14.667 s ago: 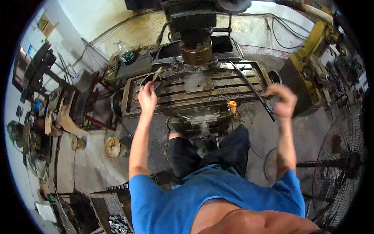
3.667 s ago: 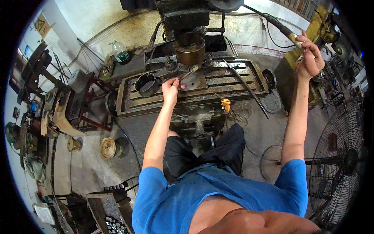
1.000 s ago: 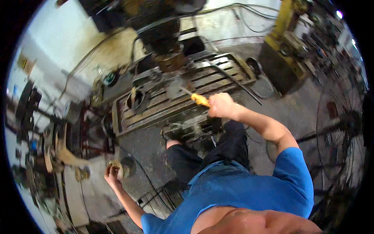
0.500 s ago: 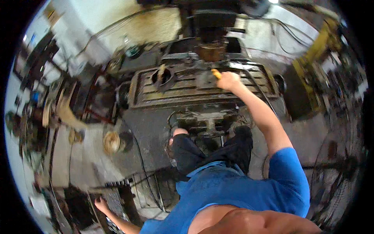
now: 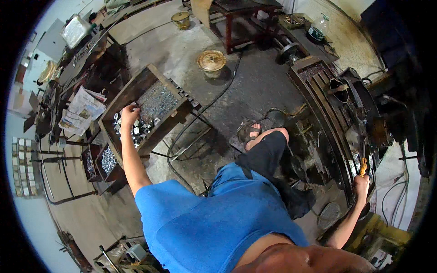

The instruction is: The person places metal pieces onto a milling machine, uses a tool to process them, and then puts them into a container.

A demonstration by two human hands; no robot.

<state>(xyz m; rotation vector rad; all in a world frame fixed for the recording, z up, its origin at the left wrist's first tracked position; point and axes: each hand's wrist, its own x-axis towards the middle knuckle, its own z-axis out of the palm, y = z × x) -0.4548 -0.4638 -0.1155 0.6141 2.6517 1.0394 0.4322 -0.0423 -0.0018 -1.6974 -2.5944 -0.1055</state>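
1. The left hand (image 5: 129, 112) reaches into a wooden tray (image 5: 136, 86) on the left, fingers curled down among small metal blocks (image 5: 136, 128); whether it grips one I cannot tell.
2. The right hand (image 5: 362, 184) holds an orange-handled tool (image 5: 363, 166) at the slotted machine table (image 5: 337, 118), far right.

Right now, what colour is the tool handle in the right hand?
Yellow-orange handle, seen in the head view.
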